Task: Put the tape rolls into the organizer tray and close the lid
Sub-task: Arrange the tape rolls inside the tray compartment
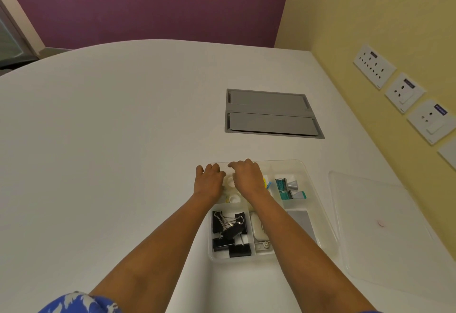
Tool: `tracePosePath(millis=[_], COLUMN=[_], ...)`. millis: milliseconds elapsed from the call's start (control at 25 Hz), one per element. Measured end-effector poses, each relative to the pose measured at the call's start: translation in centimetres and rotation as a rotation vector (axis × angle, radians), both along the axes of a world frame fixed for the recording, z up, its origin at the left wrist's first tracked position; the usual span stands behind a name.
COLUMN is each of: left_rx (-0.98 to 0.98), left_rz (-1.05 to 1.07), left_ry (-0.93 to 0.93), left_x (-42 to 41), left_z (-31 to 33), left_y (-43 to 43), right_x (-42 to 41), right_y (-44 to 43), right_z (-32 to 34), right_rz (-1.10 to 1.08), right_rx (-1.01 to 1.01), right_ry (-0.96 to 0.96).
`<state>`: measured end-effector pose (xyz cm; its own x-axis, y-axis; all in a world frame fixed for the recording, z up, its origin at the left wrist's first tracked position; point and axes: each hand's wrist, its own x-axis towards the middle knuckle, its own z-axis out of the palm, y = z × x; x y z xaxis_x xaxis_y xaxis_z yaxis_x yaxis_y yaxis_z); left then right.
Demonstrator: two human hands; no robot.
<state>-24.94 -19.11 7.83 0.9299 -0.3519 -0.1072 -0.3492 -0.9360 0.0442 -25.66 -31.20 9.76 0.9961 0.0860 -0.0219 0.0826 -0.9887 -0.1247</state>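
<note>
Over clear plastic tray (318,216), hands (229,179).

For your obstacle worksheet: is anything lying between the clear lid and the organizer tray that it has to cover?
Nothing lies on the bare table between the lid and the organizer tray. But the left hand and right hand are over the tray's far-left compartment, beside the tape rolls.

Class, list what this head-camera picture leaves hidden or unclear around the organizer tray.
1. How many tape rolls there are: both hands cover that compartment.
2. Whether the left hand or right hand grips a roll: fingers curl out of sight.
3. Labels on the teal items: too small to read.
4. The organizer tray middle compartments: the right forearm crosses them.
</note>
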Motion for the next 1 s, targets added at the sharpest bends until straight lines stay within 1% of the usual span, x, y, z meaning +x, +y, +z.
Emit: tracePosePath(millis=[120, 240, 720, 1000], left_rx=[-0.116, -0.162, -0.181, -0.216], left_rz=[0.039, 0.062, 0.008, -0.012], left_ry=[-0.045, -0.075, -0.110, -0.117], left_x=[-0.5, -1.2, -5.1, -6.8], left_z=[0.8, 1.9, 4.7, 5.3], left_y=[0.3, 0.8, 3.9, 3.7], right_x=[-0.8, -1.8, -6.4, -8.8], right_y=[-0.3, -0.4, 1.5, 1.2], right_z=[0.5, 1.0, 2.8, 2.6], right_rz=[-0.063, -0.082, -0.156, -0.215], right_rx=[0.078, 0.105, 0.052, 0.074], right_ry=[-0.029, -0.035, -0.069, -0.084])
